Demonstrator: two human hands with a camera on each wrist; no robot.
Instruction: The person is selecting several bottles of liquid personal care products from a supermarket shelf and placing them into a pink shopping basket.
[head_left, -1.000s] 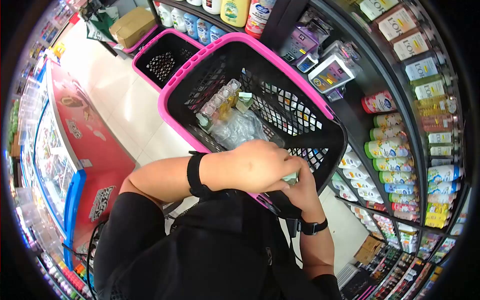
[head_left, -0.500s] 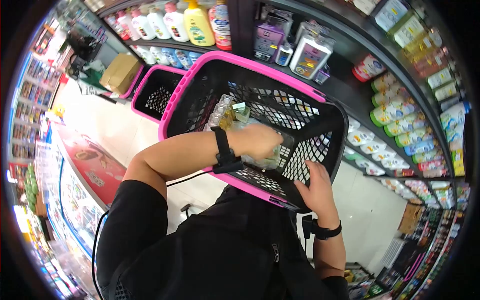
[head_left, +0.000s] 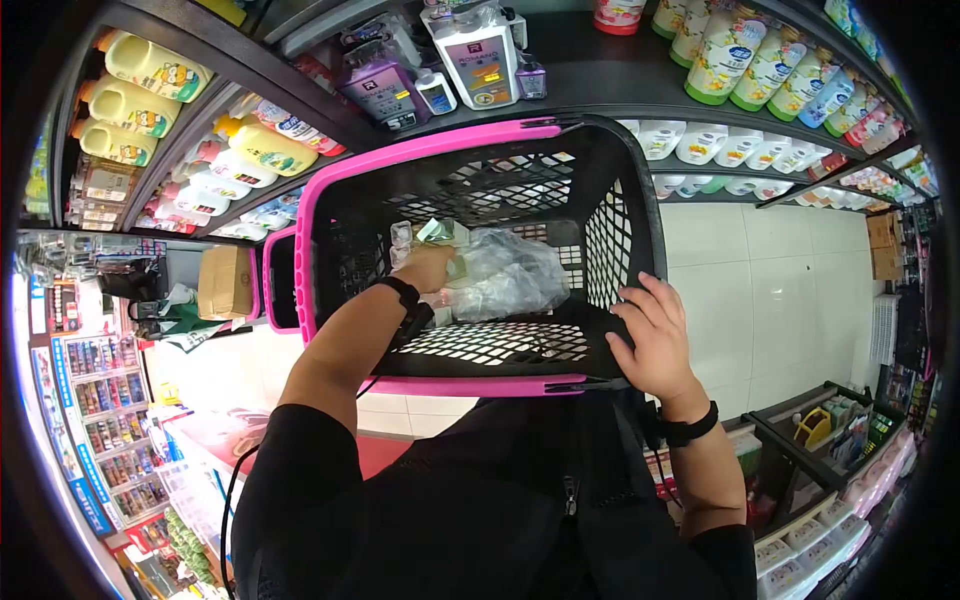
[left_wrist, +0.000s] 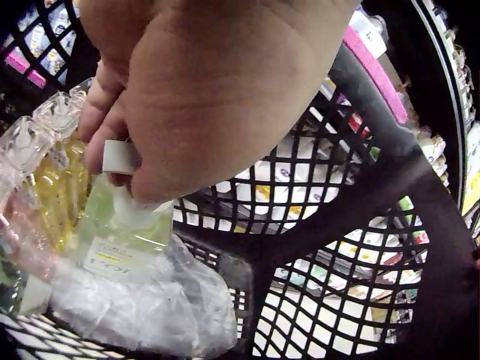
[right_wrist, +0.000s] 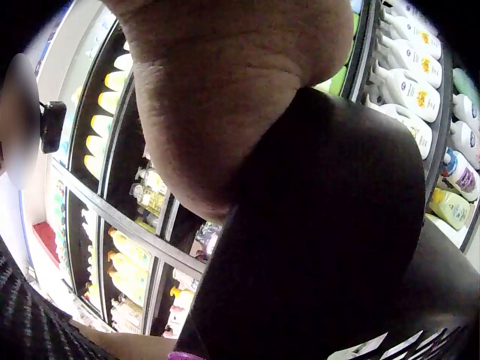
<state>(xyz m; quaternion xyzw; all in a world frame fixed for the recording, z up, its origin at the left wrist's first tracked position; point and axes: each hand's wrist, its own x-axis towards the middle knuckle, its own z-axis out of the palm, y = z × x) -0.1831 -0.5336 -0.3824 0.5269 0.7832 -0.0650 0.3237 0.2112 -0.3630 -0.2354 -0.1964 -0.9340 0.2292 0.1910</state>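
My left hand reaches down into a black shopping basket with a pink rim. In the left wrist view its fingers close round the top of a clear bottle of pale green liquid, which stands upright with a white label. Bottles of yellow liquid with clear pump tops stand beside it. A crumpled clear plastic bag lies against it on the basket floor. At the basket's black end, my right hand holds the rim, its fingers hooked over the edge. The right wrist view hides those fingers behind the black panel.
Shelves of large green-and-white bottles run behind the basket, with a purple-and-white pump bottle among them. A second, smaller pink-rimmed basket and a cardboard box stand to the left. Pale floor tiles lie to the right.
The hands were together near the front rim around a small pale green thing. My left hand reached into the basket, then shifted left to the bottle; my right hand moved onto the rim.
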